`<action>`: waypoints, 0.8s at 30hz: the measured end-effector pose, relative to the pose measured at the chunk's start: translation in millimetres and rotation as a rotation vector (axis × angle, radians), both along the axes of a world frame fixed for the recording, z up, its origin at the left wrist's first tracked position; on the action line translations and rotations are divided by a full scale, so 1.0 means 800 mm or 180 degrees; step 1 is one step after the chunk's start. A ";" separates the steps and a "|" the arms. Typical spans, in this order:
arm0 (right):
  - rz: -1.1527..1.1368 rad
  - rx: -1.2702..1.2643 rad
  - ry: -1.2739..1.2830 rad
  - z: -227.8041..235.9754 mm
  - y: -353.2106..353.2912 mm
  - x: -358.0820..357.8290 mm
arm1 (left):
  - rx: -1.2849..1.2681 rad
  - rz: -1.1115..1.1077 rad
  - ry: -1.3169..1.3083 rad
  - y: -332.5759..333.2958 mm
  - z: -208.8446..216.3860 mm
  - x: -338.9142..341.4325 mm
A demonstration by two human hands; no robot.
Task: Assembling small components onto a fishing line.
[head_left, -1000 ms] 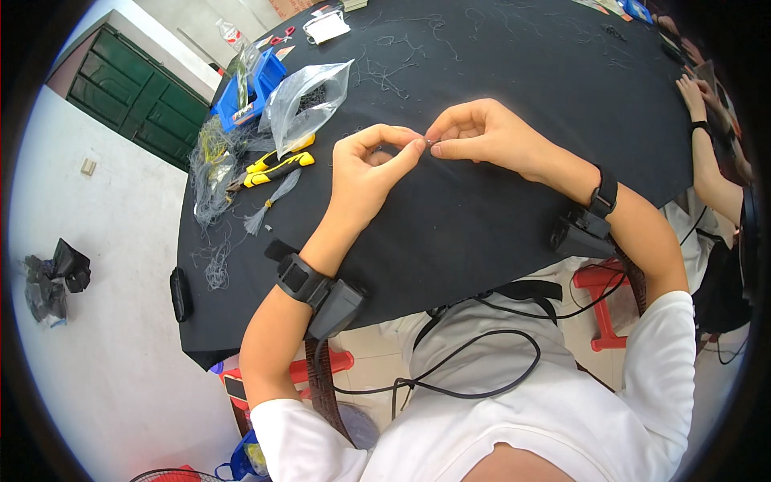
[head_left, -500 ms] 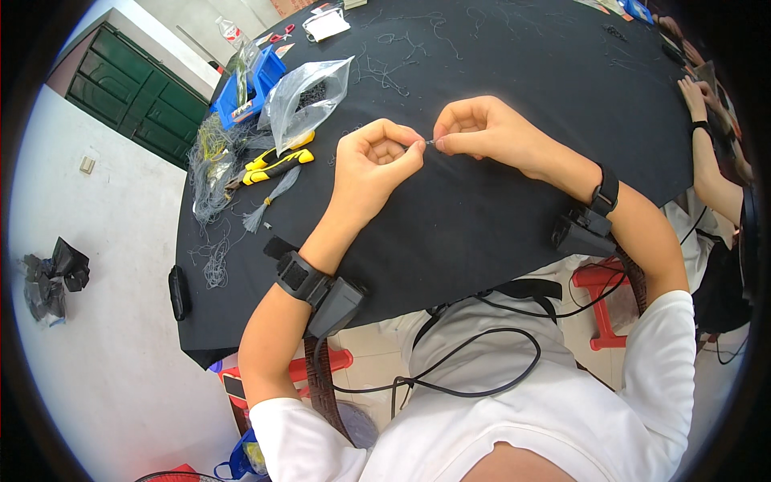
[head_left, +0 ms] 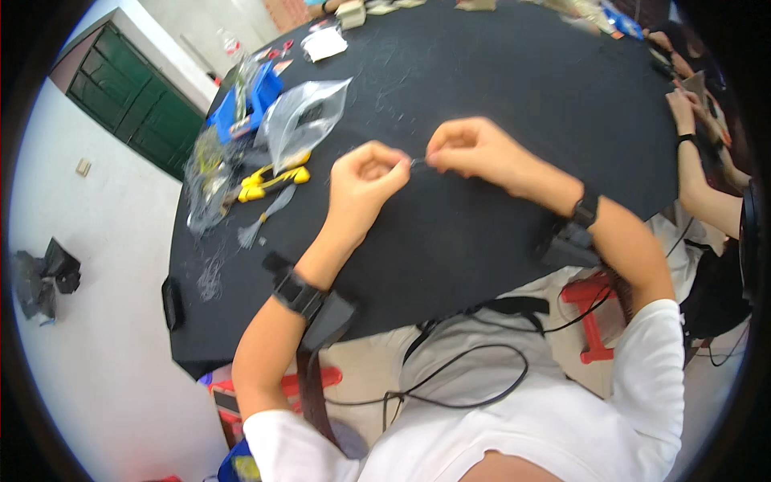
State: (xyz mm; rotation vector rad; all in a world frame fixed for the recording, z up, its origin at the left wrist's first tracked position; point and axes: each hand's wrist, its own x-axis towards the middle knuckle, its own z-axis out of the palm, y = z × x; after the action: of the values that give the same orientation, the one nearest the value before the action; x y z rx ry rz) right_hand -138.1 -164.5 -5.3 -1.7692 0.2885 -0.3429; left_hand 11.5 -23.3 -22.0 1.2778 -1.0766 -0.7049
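Above the black-covered table, my left hand and my right hand face each other, each with thumb and forefinger pinched. Between their fingertips stretches a small thin greyish piece, too small and blurred to name. Both hands appear to grip its ends. Left of my left hand lie yellow-and-black pliers and a tied bundle of grey strands. A clear plastic bag with small dark pieces inside sits beyond the pliers.
A blue bin and tangled grey line occupy the table's left side. Small cartons stand at the far edge. Another person's arm reaches in at the right. A black cable loops across my lap.
The whole view has shifted slightly, with everything blurred. The gap between my fingertips has widened a little, showing more of the small piece. Both hands keep their pinch.
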 end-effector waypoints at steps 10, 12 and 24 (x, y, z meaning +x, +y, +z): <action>0.0085 0.0187 -0.0614 -0.028 -0.009 0.025 | 0.0116 -0.0058 0.0055 0.006 0.004 -0.002; 0.0060 0.0193 -0.0673 -0.027 -0.012 0.027 | 0.0019 -0.0123 0.0106 0.001 0.003 -0.001; 0.0111 -0.0268 -0.0136 -0.022 -0.009 0.036 | 0.0026 0.0043 -0.0193 0.006 -0.003 0.008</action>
State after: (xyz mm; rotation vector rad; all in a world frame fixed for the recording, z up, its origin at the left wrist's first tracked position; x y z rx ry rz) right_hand -109.1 -171.4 -23.2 -1.8451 0.2151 -0.3722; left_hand 17.8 -18.4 -24.4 1.3194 -1.1144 -0.6646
